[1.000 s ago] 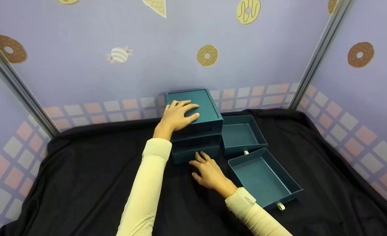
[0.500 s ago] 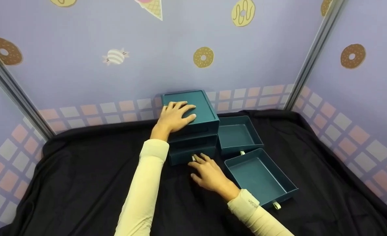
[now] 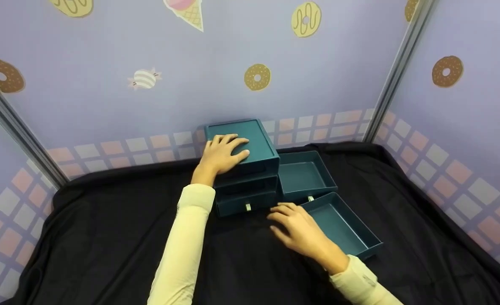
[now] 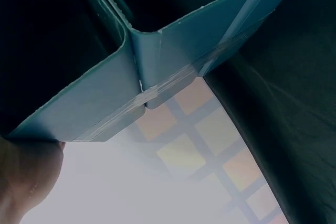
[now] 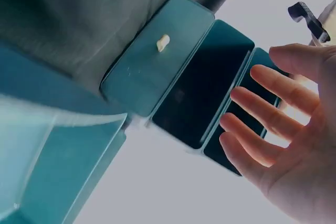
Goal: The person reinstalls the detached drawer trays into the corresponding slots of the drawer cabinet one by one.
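A teal drawer cabinet [image 3: 258, 140] stands against the back wall, and my left hand [image 3: 220, 156] rests on its top with the fingers spread. Its bottom drawer [image 3: 229, 208] is in place, with a small pale pull tab [image 3: 248, 207] at the front. Above it, two dark slots hold no drawer, as the right wrist view shows. My right hand [image 3: 298, 231] hovers in front of the cabinet's right side, fingers loosely extended, holding nothing. In the left wrist view, part of the left hand [image 4: 31, 177] shows beside the cabinet's open compartments.
Two teal drawers are out on the black cloth [image 3: 123, 237] to the cabinet's right. The rear drawer [image 3: 303, 176] sits beside the cabinet; the nearer drawer [image 3: 341, 224] lies angled, partly hidden by my right hand and forearm. Patterned walls [image 3: 207, 93] enclose the back and sides.
My right hand has left the bottom drawer's front and moved right and toward me, uncovering the pull tab. My left hand stays on the cabinet top. The head view has shifted slightly.
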{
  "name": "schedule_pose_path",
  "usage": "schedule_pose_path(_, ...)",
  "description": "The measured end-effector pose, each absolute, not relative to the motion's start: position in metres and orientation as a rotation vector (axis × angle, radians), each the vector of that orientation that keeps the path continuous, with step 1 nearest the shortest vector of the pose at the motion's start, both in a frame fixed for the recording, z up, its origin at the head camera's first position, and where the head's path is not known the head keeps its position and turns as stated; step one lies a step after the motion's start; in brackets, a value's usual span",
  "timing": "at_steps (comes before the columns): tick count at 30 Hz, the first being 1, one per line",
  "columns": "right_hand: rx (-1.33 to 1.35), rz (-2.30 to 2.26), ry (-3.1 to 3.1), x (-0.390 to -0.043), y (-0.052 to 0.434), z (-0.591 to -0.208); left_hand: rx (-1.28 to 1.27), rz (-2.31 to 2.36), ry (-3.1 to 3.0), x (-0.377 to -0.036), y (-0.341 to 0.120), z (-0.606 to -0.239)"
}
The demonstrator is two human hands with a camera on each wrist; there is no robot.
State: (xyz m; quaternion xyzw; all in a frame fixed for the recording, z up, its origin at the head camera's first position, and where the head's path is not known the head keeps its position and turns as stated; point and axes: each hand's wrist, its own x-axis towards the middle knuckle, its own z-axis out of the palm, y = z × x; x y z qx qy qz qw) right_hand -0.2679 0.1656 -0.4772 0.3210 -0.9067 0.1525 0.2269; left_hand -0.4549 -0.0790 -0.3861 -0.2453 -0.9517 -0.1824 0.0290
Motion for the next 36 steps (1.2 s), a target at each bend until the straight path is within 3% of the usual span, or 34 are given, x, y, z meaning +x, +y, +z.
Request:
schedule_pose_path(17, 1.106, 0.361, -2.342, -0.258, 0.224, -0.488, -0.720, -0.601, -2.912, -0.453, -0.084, -0.387)
schedule_pose_path(36, 1.120, 0.448, -2.454, -0.205, 0.300, -0.501, -0.705, -0.639, -2.906, -0.454, -0.078, -0.389)
